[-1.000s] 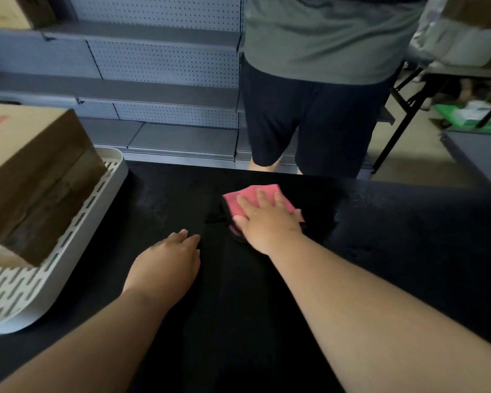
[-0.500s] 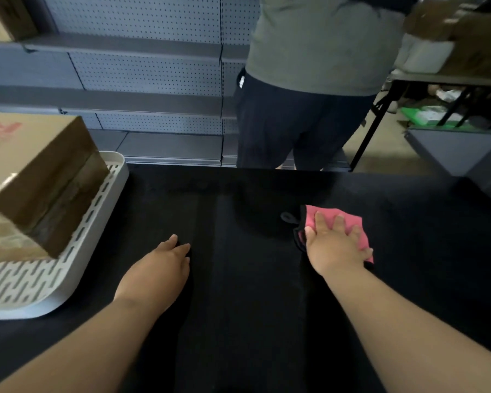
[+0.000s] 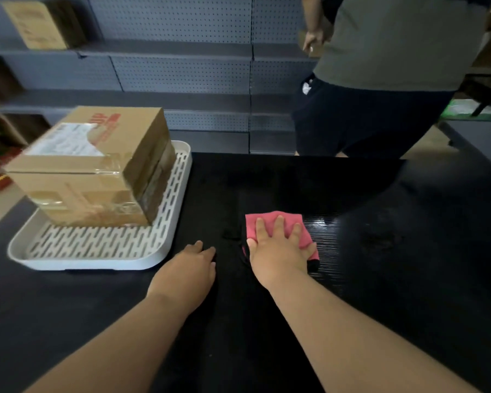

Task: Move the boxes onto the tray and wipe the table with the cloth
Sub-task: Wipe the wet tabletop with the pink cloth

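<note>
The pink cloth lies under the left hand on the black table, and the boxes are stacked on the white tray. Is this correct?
Not quite. In the head view the pink cloth lies under the right hand, not the left hand, which rests bare on the black table. The boxes are indeed stacked on the white tray.

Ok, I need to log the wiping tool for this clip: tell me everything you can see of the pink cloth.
The pink cloth looks like soft fabric, roughly square, with a dark edge or backing showing at its near corners. It lies flat on the black table, right of the white tray and not touching it. The right hand presses on it palm down with fingers spread, covering its near half; only the far part and the right edge show. The left hand rests on the table beside it, apart from it.
</note>
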The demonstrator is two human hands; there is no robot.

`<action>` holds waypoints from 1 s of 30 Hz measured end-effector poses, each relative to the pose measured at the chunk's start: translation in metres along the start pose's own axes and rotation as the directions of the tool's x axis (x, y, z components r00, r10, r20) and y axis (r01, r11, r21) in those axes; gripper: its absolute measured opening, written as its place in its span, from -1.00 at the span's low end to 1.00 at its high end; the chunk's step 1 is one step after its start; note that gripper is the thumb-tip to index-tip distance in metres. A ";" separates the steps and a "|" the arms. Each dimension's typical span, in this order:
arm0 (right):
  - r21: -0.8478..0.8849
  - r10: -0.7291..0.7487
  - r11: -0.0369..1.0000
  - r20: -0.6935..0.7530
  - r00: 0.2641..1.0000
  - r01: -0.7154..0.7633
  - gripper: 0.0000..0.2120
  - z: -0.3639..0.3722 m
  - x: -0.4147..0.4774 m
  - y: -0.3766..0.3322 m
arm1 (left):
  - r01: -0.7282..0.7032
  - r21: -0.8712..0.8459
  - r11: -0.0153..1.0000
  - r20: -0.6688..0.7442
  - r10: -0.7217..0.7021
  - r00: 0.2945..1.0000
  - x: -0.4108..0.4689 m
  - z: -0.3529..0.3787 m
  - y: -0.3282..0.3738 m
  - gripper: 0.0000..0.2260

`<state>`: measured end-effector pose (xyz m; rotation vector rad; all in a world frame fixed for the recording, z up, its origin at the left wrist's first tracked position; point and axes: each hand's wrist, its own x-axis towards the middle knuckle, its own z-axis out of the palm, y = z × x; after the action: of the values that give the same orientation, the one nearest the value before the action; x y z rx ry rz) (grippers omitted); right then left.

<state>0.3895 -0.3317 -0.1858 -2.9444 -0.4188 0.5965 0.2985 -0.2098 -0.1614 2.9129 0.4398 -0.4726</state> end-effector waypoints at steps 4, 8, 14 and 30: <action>-0.027 -0.021 0.999 0.021 1.000 0.021 -0.47 -0.008 0.026 -0.020 | -0.003 0.048 0.999 0.030 0.002 1.000 0.007 -0.004 0.000 -0.60; -0.053 -0.046 0.997 0.018 0.999 0.047 -0.47 -0.020 0.055 -0.037 | -0.005 0.057 0.998 0.065 0.001 0.998 0.017 -0.003 -0.002 -0.62; -0.037 -0.064 0.997 0.045 0.997 0.065 -0.47 -0.044 0.111 -0.066 | 0.017 0.011 1.000 0.178 -0.019 0.984 0.027 0.007 -0.003 -0.54; -0.092 -0.241 0.965 0.042 0.970 0.244 -0.47 -0.034 0.092 -0.052 | -0.002 0.085 0.996 0.108 -0.008 0.994 0.017 -0.001 -0.002 -0.56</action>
<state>0.4716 -0.2572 -0.1796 -2.9108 -0.8189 0.6049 0.3135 -0.2030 -0.1664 2.9494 0.4186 -0.6620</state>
